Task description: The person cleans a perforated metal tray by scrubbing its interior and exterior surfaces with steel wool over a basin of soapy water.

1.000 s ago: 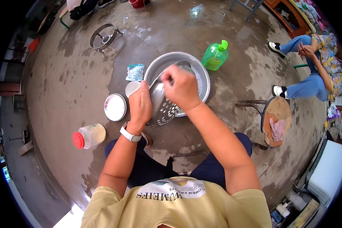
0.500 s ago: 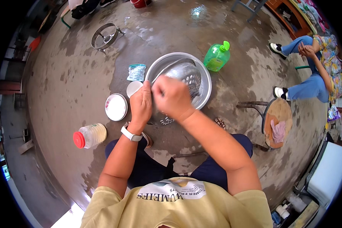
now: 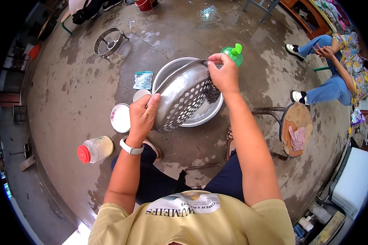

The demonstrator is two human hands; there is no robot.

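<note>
A shiny metal colander (image 3: 179, 86) hangs tilted on its side above the metal basin (image 3: 199, 122), its perforated part turned toward me. My left hand (image 3: 142, 117) grips the colander's near left edge, thumb on top. At the far right edge, my right hand (image 3: 225, 74) pinches the rim between thumb and fingers. A dark, bristly clump (image 3: 214, 94) shows beside the colander within the basin; its kind is unclear. Behind my right hand stands a green pump bottle (image 3: 235, 56), partly covered. A small white dish (image 3: 141, 95) lies beyond my left hand, partly hidden by it.
Left of the basin are a blue-white packet (image 3: 143, 80), white plates (image 3: 120, 118) and a red-lidded jar (image 3: 96, 150). A metal ring stand (image 3: 108, 42) is farther off. A round stool (image 3: 301, 118) bears a pink cloth (image 3: 297, 138). Someone in jeans (image 3: 329, 93) sits at right.
The colander has come up out of the basin and tilted. My right hand has moved from beside the left to its far right rim, while my left hand has shifted slightly left and nearer.
</note>
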